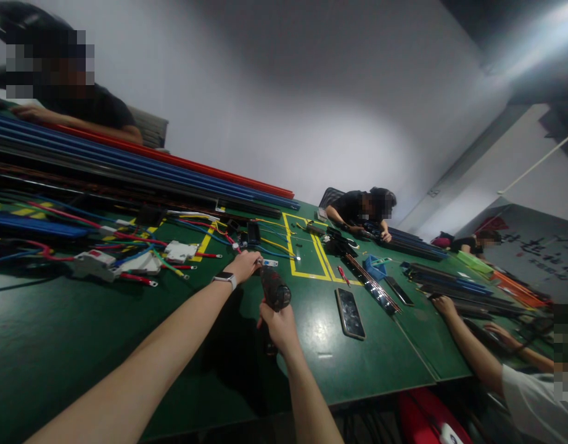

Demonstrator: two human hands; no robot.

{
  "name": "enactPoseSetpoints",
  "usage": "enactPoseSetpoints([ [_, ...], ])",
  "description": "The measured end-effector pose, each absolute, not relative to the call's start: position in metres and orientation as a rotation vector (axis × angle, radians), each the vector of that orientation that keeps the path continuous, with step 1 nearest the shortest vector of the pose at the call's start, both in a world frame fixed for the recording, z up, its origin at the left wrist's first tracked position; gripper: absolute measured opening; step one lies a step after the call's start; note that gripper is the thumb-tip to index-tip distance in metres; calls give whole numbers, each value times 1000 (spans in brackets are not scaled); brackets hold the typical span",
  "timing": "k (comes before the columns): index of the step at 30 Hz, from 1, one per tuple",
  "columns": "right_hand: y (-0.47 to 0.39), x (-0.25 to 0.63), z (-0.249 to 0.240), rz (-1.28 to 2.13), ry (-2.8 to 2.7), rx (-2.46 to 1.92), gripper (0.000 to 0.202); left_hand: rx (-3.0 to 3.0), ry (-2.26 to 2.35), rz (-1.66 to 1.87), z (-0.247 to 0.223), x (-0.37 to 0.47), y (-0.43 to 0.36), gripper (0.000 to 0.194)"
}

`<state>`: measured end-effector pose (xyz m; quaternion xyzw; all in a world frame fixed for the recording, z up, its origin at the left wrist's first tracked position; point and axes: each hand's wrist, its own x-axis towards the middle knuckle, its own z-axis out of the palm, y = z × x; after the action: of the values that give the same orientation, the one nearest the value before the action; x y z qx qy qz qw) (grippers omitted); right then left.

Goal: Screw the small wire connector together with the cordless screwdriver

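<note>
From my end of the feed, I have the power drill (276, 290) just below the middle of the frame, clasped in the grip of my right hand (280, 324), fingers wrapped round its handle. The drill's body has its long axis running away from me and slightly left, its nose aimed up the frame at a small blue-and-white piece (270, 263). That piece lies roughly crosswise to the drill, and sticks out rightward from my left hand (245, 266), whose grip is pinched on its left end. So the piece is nearer the left hand, just ahead of the drill's nose; whether the nose touches it I can't tell. A watch (225, 279) sits on the left wrist. Outward on the green surface (311, 357), I see wired white breakers (95, 264) with red and blue leads to the left of the hands, and yellow tape (306, 274) marking boxes behind and right of the drill. A phone (351, 313) lies right of the right hand, with a blue bin (375, 268) beyond it. Long blue and red strips (219, 172) slant across the upper left. Co-workers sit at upper left (103, 111), right of centre (353, 206) and lower right (528, 382).
</note>
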<state>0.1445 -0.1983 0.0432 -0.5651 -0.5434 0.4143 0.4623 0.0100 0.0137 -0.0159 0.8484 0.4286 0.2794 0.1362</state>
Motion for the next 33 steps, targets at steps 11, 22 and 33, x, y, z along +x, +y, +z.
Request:
enactPoseSetpoints([
  [11,-199,144,46,1015,-1355,-1393,15,2454,1253,781,-10,10,10,22],
  [22,-201,143,50,1035,-1346,-1384,13,2415,1265,773,-6,10,6,24],
  [33,-200,142,50,1046,-1319,-1385,16,2439,1253,748,-6,11,7,24],
])
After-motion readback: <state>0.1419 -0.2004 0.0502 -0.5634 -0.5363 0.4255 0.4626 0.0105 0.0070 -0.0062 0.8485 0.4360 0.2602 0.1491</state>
